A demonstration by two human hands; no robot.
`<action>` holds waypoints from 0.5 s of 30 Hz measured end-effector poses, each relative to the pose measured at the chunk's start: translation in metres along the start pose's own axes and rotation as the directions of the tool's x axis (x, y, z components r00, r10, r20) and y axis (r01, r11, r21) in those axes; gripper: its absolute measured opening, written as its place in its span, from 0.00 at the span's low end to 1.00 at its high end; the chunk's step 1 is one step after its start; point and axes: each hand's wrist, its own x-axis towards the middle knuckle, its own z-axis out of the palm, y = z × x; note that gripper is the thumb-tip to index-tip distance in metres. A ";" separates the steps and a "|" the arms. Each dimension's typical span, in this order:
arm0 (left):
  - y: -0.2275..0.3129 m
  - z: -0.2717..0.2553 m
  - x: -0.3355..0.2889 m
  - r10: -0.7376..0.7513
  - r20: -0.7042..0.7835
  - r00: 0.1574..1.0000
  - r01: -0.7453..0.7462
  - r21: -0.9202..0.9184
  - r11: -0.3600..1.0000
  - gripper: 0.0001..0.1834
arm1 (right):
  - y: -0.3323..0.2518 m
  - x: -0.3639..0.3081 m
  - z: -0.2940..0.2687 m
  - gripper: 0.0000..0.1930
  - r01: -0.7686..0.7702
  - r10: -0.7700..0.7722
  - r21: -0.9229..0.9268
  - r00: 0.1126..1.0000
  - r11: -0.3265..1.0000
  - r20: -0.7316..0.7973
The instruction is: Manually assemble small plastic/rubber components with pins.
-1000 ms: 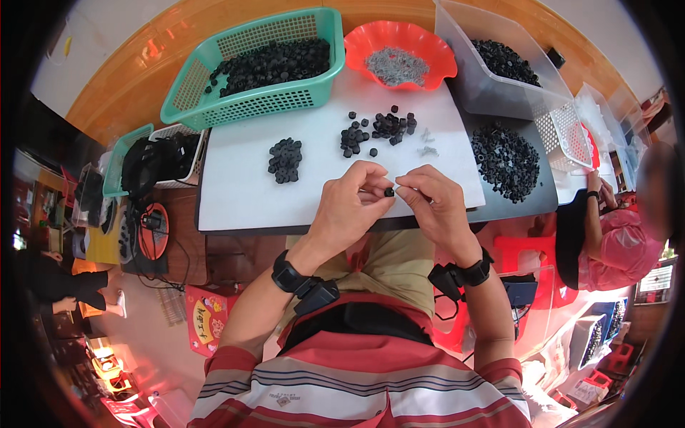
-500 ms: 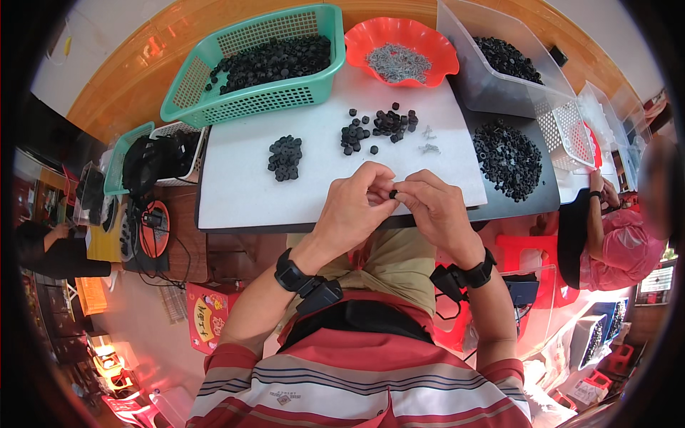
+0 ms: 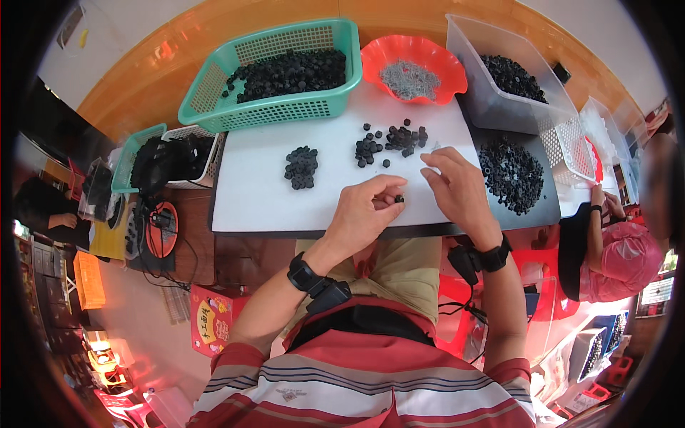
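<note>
My left hand (image 3: pixel 365 214) is closed in a pinch on a small black knob-like piece (image 3: pixel 399 199) just above the front part of the white board (image 3: pixel 264 207). To its right, my right hand (image 3: pixel 460 189) is open, thumb and forefinger apart, near the few thin silver screws lying on the board, which its fingers partly hide. Beyond my hands lie a loose group of black pieces (image 3: pixel 367 148) and another cluster (image 3: pixel 405 140). Farther left sits a tight heap of similar black pieces (image 3: pixel 301 168).
Along the back stand a green basket (image 3: pixel 267 114) of black pieces, a red scalloped bowl (image 3: pixel 453 84) of silver screws and a clear bin (image 3: pixel 492 110). A pile of small black parts (image 3: pixel 511 175) lies right on a dark surface. A person in pink (image 3: pixel 621 250) works at far right.
My right hand has parted from my left and moved right and up toward the screws, its fingers opening. My left hand keeps the black piece. The whole view has shifted slightly.
</note>
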 end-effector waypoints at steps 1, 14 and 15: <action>0.000 0.000 -0.001 0.025 -0.007 1.000 -0.025 0.026 0.999 0.18 | 0.002 0.006 -0.001 0.13 0.033 -0.032 -0.052 0.999 0.998 0.017; 0.001 -0.002 -0.004 0.016 -0.012 1.000 -0.015 0.026 1.000 0.13 | 0.014 0.058 0.026 0.14 0.092 -0.047 -0.264 0.984 0.960 0.172; -0.001 -0.002 -0.003 0.031 -0.018 0.999 -0.031 0.024 0.999 0.13 | 0.016 0.059 0.027 0.13 0.091 -0.044 -0.263 0.983 0.960 0.180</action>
